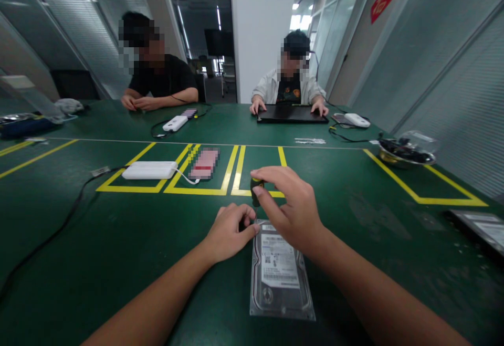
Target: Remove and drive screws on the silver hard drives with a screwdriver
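Observation:
A silver hard disk drive [280, 272] with a white label lies flat on the green table [118, 241] right in front of me. My right hand [293, 207] grips a small screwdriver [255, 191] with a black and yellow handle, held upright over the drive's far left corner. My left hand [228, 230] is curled beside that same corner, fingertips pinched around the tool's lower end; what they hold is hidden.
Yellow tape boxes mark the table. A white power bank [149, 170] and a cabled phone [205, 163] lie ahead left. A bowl of parts [407, 151] sits right, a dark tray [478, 228] at the right edge. Two people sit opposite, one at a black laptop [291, 114].

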A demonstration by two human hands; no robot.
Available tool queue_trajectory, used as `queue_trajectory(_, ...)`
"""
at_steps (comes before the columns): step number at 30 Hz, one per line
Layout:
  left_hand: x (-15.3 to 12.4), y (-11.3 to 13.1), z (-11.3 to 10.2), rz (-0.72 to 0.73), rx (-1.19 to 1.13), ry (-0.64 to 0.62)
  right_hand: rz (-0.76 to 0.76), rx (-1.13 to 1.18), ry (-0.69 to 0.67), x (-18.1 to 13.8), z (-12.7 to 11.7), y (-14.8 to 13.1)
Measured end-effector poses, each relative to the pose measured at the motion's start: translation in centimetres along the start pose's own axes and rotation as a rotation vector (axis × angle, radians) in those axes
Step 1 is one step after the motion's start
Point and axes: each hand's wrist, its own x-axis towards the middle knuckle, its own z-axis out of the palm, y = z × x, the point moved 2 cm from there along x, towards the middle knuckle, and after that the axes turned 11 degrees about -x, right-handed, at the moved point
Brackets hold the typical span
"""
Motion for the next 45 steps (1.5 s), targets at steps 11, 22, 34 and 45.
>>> queue_trajectory(11,0.03,-0.04,-0.02,-0.004,-0.001,-0.011,-0.015,0.027,-0.015,0.03,-0.14,-0.31)
queue_trajectory(22,0.02,0.12,-0.12,-0.008,0.018,-0.013,0.004,0.026,-0.017,0.02,-0.24,-0.4)
queue_trajectory(34,0.03,0.12,-0.08,-0.014,-0.003,-0.008,-0.002,0.024,-0.021,0.06,-0.04,-0.34)
queue_trajectory(45,0.08,-0.07,-0.02,-0.026,0.031,-0.023,-0.001,0.007,-0.016,0.05,-0.11,-0.29)
